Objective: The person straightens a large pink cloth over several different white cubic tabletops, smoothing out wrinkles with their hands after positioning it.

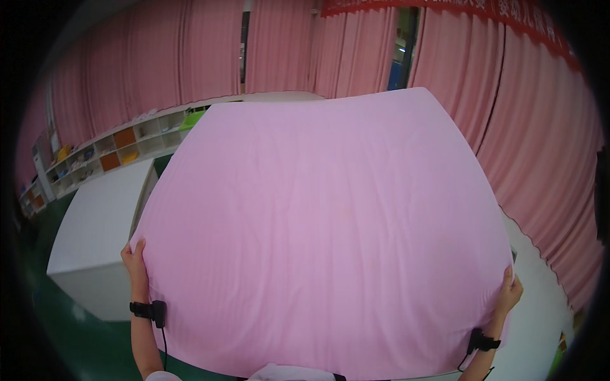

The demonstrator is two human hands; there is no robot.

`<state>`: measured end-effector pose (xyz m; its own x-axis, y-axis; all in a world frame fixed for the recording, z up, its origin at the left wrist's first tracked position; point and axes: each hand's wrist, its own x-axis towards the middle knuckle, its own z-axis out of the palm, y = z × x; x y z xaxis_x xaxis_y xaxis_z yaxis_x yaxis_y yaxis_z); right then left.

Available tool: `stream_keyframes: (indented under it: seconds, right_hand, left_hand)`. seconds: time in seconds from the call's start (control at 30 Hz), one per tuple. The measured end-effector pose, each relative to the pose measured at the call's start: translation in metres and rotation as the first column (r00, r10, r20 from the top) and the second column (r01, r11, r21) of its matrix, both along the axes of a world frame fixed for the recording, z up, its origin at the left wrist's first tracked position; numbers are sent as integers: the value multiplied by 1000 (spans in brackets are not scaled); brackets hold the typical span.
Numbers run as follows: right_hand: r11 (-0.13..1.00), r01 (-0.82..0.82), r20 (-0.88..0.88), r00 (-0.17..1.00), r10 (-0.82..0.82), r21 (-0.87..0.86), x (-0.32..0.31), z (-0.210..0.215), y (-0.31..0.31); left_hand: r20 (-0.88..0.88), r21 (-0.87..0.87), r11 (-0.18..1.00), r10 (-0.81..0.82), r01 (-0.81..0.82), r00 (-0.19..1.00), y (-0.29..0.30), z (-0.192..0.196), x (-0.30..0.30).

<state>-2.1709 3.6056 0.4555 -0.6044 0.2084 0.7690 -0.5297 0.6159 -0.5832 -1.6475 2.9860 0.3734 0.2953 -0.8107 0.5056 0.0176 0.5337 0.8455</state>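
A large pink cloth sheet [324, 222] spreads out in front of me and fills the middle of the head view, with soft wrinkles running down it. At its left edge my left hand [135, 257] is closed on the cloth, thumb against fingers. My right hand [508, 291] pinches the opposite edge, at about the same height. The far edge of the sheet is raised and dips slightly between its two far corners; what holds it there cannot be seen. Whatever lies under the sheet is hidden. Both wrists wear black straps with a small device and cable.
A white table [101, 222] stands to the left on a green floor [82, 324]. Behind it runs a low white cubby shelf [146, 130] holding small items. Pink curtains [127, 57] line the walls, and a red banner [457, 13] hangs at upper right. A pale surface [537, 305] lies at right.
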Motion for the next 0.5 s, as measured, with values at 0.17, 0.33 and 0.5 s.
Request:
stream_keyframes:
  seconds: [0.17,0.33,0.5]
  right_hand:
    - [997,83,53,995,-83,2,-87,-45,-64]
    - [994,106,17,994,-106,14,-175,-68,-156]
    - [983,126,91,989,-114,-134,-229,-51,-224]
  left_hand:
    - [121,14,987,-160,160,980,-107,14,-123]
    - [194,-44,953,-286,300,938,-220,37,-270]
    - [185,-76,933,-334,352,924,-342,91,-367]
